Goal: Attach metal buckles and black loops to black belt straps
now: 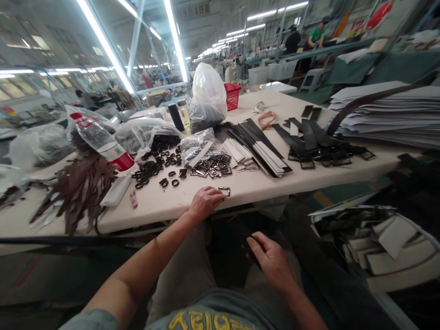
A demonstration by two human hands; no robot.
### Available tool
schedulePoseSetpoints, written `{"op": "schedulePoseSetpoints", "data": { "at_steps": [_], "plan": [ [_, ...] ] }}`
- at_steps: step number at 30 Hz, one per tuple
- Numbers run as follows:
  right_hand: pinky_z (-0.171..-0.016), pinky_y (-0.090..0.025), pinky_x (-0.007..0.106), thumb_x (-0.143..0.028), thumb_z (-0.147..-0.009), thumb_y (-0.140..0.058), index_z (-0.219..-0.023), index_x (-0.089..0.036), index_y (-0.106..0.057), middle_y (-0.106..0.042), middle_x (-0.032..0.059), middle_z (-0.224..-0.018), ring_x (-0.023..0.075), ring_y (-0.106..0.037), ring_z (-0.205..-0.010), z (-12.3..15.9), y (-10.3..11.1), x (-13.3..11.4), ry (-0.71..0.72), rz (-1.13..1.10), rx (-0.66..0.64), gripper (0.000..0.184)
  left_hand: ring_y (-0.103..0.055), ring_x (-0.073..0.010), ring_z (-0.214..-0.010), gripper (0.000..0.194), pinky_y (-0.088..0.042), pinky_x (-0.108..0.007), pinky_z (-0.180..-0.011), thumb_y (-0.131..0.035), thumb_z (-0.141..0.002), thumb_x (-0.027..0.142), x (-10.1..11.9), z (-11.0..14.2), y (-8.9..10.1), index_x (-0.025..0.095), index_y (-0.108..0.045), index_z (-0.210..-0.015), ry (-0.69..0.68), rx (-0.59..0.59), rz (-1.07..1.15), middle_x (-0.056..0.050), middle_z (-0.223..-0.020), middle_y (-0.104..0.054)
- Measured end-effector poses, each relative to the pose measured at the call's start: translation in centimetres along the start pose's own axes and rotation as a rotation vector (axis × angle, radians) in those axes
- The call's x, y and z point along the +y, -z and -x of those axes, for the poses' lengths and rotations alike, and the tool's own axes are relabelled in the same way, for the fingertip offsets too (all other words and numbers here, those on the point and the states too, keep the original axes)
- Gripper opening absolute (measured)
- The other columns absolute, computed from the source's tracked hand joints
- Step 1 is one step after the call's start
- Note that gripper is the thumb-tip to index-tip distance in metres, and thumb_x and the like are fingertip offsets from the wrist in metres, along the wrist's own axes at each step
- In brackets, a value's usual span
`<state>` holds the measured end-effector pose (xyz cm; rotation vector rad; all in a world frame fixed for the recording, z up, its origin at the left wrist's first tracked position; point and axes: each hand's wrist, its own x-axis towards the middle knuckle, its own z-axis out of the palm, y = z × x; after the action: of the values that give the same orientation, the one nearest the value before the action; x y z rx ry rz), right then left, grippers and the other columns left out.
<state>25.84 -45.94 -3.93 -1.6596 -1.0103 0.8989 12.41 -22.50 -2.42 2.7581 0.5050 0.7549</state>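
My left hand [205,204] is at the table's front edge, its fingertips closed on one side of a small rectangular metal buckle [224,191]. Lower and to the right, over my lap, my right hand [268,256] grips a dark strap [252,254]; much of the strap is lost against the dark background. Just beyond my left hand lies a heap of similar buckles [211,167], partly under a clear plastic bag [199,143]. Small black loops [151,170] are scattered to its left.
White strips [240,156] and long black straps [254,137] lie behind the buckles. Straps with buckles [309,142] sit at right, near stacked sheets [371,110]. Brown strips [82,188], a plastic bottle [106,142] and a pink tool [133,199] are left. A filled bag [395,247] stands low right.
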Motion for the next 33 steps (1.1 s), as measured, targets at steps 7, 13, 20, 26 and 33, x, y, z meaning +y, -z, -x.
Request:
{"op": "schedulePoseSetpoints", "data": {
  "at_steps": [7, 13, 20, 26, 33],
  "plan": [
    [-0.059, -0.049, 0.024, -0.049, -0.091, -0.052, -0.076, -0.021, -0.062, -0.063, -0.0007, -0.065, 0.0176, -0.064, -0.064, 0.3, 0.3, 0.1, 0.009, -0.005, 0.009, 0.033, -0.062, -0.0152, -0.065, 0.016, -0.049, -0.027, -0.067, -0.071, -0.079, 0.034, 1.6, -0.4, 0.8, 0.02, -0.077, -0.079, 0.455, 0.218, 0.499, -0.004, -0.073, -0.073],
    [-0.058, -0.046, 0.024, -0.048, -0.092, -0.049, -0.073, -0.021, -0.06, -0.063, -0.0012, -0.065, 0.0164, -0.062, -0.063, 0.6, 0.2, -0.7, 0.004, -0.038, -0.107, 0.035, -0.061, -0.0127, -0.059, 0.029, -0.051, -0.024, -0.058, -0.078, -0.068, 0.045, 3.7, 0.0, 2.4, 0.017, -0.072, -0.073, 0.587, 0.241, 0.763, -0.001, -0.064, -0.069],
    [-0.057, -0.04, 0.023, -0.042, -0.094, -0.048, -0.073, -0.02, -0.058, -0.059, -0.0026, -0.06, 0.0145, -0.058, -0.059, 0.8, -0.9, -2.1, 0.069, 0.059, -0.156, 0.032, -0.056, -0.0086, -0.048, 0.034, -0.049, -0.02, -0.05, -0.082, -0.064, 0.045, 6.2, 0.8, 3.1, 0.016, -0.068, -0.073, 0.675, 0.255, 0.964, 0.003, -0.057, -0.063],
    [-0.057, -0.038, 0.023, -0.038, -0.094, -0.047, -0.072, -0.02, -0.058, -0.06, -0.0022, -0.061, 0.0144, -0.057, -0.059, 0.9, -1.3, -2.7, 0.135, 0.187, -0.121, 0.031, -0.056, -0.0091, -0.051, 0.025, -0.046, -0.02, -0.051, -0.079, -0.069, 0.038, 7.1, 2.0, 2.8, 0.017, -0.067, -0.071, 0.626, 0.224, 0.894, 0.003, -0.055, -0.061],
    [-0.057, -0.042, 0.023, -0.043, -0.093, -0.048, -0.073, -0.02, -0.06, -0.062, -0.0021, -0.062, 0.0151, -0.06, -0.061, 1.6, 1.4, -2.4, 0.11, 0.038, -0.088, 0.032, -0.064, -0.0127, -0.063, 0.027, -0.052, -0.024, -0.064, -0.081, -0.068, 0.041, 7.6, 2.1, 3.7, 0.016, -0.071, -0.074, 0.656, 0.225, 0.995, -0.001, -0.066, -0.07]
  ]
}}
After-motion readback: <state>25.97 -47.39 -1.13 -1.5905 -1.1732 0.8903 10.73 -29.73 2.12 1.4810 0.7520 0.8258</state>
